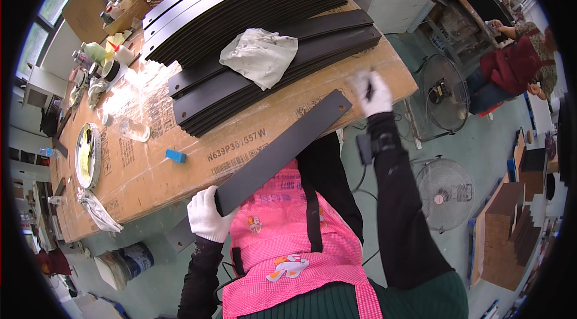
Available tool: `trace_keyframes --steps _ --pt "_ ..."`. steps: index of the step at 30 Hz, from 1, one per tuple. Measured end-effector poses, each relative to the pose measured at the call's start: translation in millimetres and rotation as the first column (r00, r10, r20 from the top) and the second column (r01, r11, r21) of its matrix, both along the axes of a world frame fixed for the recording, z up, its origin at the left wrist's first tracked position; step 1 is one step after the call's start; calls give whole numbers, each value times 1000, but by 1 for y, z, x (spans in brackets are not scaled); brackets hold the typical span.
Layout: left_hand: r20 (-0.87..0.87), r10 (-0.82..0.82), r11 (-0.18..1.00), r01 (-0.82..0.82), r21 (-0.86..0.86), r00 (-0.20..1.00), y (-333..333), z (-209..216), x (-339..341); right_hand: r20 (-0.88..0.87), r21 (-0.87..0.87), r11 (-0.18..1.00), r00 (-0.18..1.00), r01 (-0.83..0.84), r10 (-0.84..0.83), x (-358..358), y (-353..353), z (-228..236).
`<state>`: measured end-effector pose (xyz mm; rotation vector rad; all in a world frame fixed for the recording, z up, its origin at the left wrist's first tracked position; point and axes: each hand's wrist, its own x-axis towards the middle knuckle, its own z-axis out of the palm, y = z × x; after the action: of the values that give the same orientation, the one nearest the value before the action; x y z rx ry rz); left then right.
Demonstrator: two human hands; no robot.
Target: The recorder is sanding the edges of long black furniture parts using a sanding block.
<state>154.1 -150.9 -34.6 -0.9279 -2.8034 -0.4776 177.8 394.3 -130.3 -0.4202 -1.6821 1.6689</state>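
In my left hand [209,214], white-gloved, I grip a long dark grey slat [282,145] near its lower end. The slat slants across the table's front edge, and a hole shows close to its far right end. My right hand [371,94], also gloved, is raised just right of that end, apart from it. Its fingers look curled round something small and dark, too blurred to name. Farther back lie stacked dark slats [276,72], with a crumpled white cloth [259,57] on top.
The cardboard-covered table [144,178] bears a blue block [175,155], a clear jar [135,130], a round tray [88,157] and several bottles [96,51]. Two floor fans [446,193] stand at right. A co-worker in a red apron [511,66] is beyond them.
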Motion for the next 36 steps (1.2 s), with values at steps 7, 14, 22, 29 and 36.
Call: trace_keyframes --steps 7,14,22,29,36 --pt "86 85 993 -77 -93 993 -37 -25 22 157 -398 911 986 110 -51 -8 -30 58" --pt "39 90 994 -88 -65 995 -71 -30 24 524 264 953 852 -148 -12 -39 -65 69" --pt "37 269 962 -267 -54 962 -147 -8 47 104 687 709 987 -161 124 -75 -232 137" --pt "87 456 880 -433 -197 886 -201 -20 84 616 576 308 650 -757 445 -149 -433 124" --pt "104 451 886 -430 -175 887 -222 -30 83 362 322 575 659 -752 659 -155 -437 95"
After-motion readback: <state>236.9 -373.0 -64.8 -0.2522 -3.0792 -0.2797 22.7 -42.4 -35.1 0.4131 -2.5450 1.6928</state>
